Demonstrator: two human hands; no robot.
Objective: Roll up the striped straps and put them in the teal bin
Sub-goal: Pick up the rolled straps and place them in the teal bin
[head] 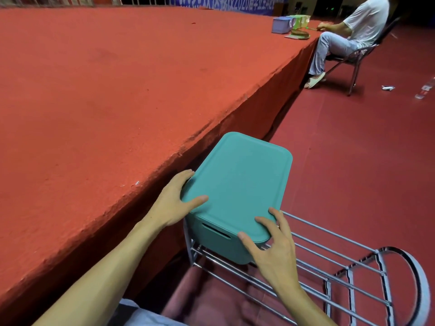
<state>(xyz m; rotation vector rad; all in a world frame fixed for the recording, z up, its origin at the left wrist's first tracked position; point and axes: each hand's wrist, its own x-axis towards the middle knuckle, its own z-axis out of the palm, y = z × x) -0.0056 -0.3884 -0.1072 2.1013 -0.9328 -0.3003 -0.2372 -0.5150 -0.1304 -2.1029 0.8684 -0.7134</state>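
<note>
Red stage (94, 90), teal bin (237, 184) at wire rack (329, 267), left hand (174, 201) and right hand (273, 245) gripping its lid

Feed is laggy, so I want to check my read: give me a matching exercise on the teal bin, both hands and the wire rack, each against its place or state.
1 teal bin
2 left hand
3 right hand
4 wire rack

A grips the lid at its near right corner
B closed on top
C grips the lid's left edge
D bare bars, beneath the bin

Pairs: 1-B, 2-C, 3-A, 4-D.
</note>
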